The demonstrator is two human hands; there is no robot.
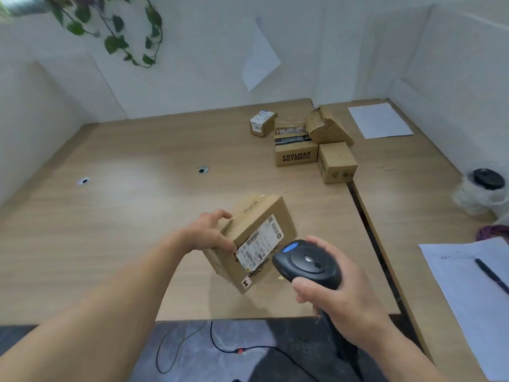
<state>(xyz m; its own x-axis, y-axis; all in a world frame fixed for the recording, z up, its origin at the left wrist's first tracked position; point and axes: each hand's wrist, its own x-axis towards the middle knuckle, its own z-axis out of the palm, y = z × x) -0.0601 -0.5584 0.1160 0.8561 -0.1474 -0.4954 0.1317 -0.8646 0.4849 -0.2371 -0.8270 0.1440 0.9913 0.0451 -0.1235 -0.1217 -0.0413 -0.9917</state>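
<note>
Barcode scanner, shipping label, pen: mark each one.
barcode scanner [307,261], head view, top of its black head.
shipping label [260,244], head view, middle of the white sticker.
pen [493,276], head view, middle of its dark barrel.

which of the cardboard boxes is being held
The labelled box near the front, tilted up in the left hand, facing the black scanner in the right hand. The other boxes sit clustered farther back.

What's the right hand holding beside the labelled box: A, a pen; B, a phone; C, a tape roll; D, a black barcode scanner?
D: the right hand grips a black barcode scanner, close to the label on the box held by the left hand.
</note>
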